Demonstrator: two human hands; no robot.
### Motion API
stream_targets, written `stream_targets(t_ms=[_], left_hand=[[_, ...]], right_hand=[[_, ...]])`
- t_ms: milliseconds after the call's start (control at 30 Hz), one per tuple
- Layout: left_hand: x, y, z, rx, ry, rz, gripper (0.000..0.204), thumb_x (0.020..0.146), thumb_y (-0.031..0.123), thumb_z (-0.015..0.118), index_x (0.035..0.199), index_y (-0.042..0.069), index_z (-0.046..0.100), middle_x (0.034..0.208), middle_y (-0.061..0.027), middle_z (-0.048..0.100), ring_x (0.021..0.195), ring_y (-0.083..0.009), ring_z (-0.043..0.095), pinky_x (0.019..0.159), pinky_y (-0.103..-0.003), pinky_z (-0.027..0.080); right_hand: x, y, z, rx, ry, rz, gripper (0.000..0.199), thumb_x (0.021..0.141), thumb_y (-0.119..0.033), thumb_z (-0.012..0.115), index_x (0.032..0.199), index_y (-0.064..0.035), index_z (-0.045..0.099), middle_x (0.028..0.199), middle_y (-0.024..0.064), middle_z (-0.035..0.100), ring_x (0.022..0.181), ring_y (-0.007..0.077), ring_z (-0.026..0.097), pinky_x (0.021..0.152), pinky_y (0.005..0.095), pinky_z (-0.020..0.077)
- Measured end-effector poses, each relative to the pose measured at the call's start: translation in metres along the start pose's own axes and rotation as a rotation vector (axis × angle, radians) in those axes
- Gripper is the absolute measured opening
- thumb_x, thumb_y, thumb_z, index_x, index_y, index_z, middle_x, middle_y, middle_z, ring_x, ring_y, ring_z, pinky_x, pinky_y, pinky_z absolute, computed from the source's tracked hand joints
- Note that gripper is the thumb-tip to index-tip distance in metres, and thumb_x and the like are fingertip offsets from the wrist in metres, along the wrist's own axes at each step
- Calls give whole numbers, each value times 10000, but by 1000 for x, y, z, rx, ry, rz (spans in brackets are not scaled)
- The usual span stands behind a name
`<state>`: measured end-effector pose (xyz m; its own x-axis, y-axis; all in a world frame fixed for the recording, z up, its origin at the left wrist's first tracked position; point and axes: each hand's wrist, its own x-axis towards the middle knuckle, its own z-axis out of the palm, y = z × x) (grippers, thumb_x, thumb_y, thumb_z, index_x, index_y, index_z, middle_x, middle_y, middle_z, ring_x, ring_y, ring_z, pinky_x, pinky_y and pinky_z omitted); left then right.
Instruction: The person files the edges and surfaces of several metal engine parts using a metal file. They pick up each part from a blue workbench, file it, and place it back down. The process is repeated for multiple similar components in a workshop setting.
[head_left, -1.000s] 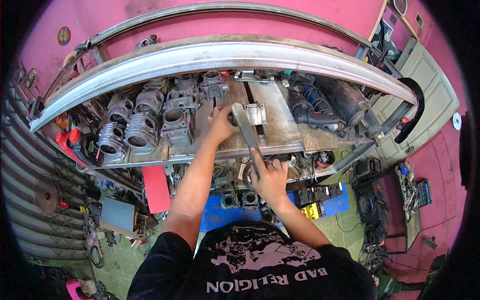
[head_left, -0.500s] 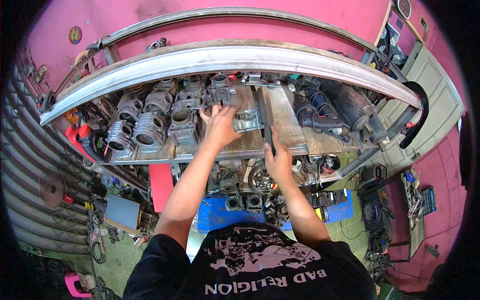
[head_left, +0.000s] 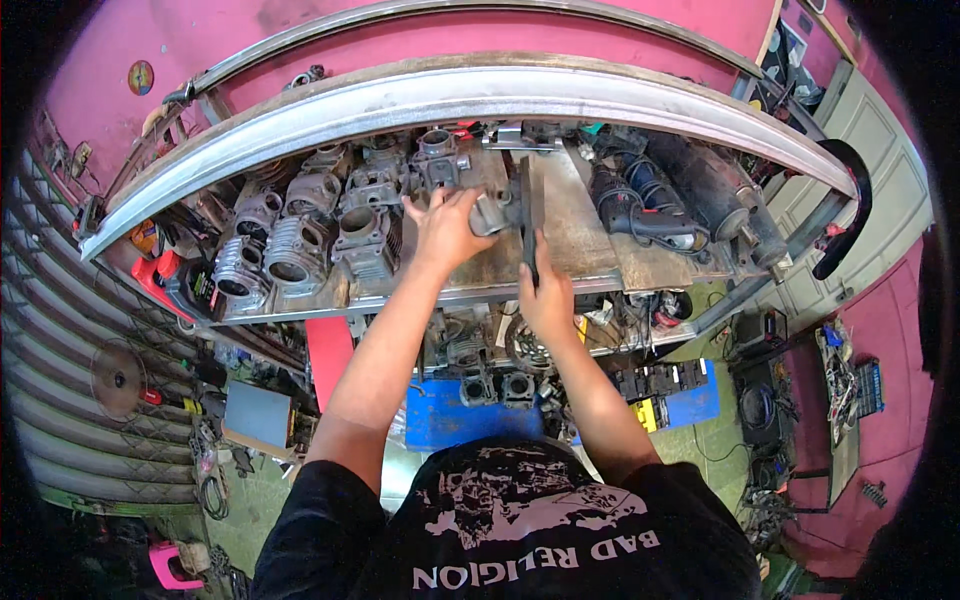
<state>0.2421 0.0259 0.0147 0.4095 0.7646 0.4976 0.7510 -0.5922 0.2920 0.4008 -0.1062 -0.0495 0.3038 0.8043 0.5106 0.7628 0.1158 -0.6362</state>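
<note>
Head view: the silver metal part (head_left: 489, 214), held over the wooden bench (head_left: 490, 268) by the thumb and fingers of the left hand (head_left: 448, 234), should handle as rigid and moderately heavy; grip its outer walls. The right hand (head_left: 547, 298) wraps the near end of a dark flat bar (head_left: 532, 205) just beside the part. Cylinder blocks (head_left: 366, 252) limit room leftward, pale board (head_left: 572, 220) leaves room rightward, and the front edge (head_left: 482, 298) lies nearer.
</note>
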Motion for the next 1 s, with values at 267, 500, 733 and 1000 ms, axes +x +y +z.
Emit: stream_targets(t_ms=[267,500,733,1000], left_hand=[[6,-10,15,-105,-10,-131,849,617,419,952,1385,218,648,1346,-40,702,1358,-295,552,1100,-870,170],[-1,3,16,-123,30,-96,865,603,373,962,1391,212,645,1352,-42,698,1348,-311,557,1107,-861,194],[-4,-43,48,-414,92,-291,993,582,346,969,1458,184,529,1369,-33,703,1365,-360,542,1119,-834,171],[-15,-27,65,-471,78,-288,951,573,357,975,1385,149,526,1316,-178,621,1346,-381,496,1102,-722,279]], right_hand=[[-50,6,-7,194,-110,15,714,998,-159,622,1644,-102,324,866,284,710,808,470,705,768,512,550],[-3,-31,-2,90,31,142,693,978,-179,638,1611,-87,371,811,291,700,777,479,709,714,541,553],[-63,-51,-54,-90,-205,-292,768,888,-169,729,1597,-141,437,725,171,695,757,359,667,744,481,498],[19,-36,-22,-377,-109,-425,723,887,-278,763,1556,-180,507,716,127,710,853,327,662,807,464,467]])
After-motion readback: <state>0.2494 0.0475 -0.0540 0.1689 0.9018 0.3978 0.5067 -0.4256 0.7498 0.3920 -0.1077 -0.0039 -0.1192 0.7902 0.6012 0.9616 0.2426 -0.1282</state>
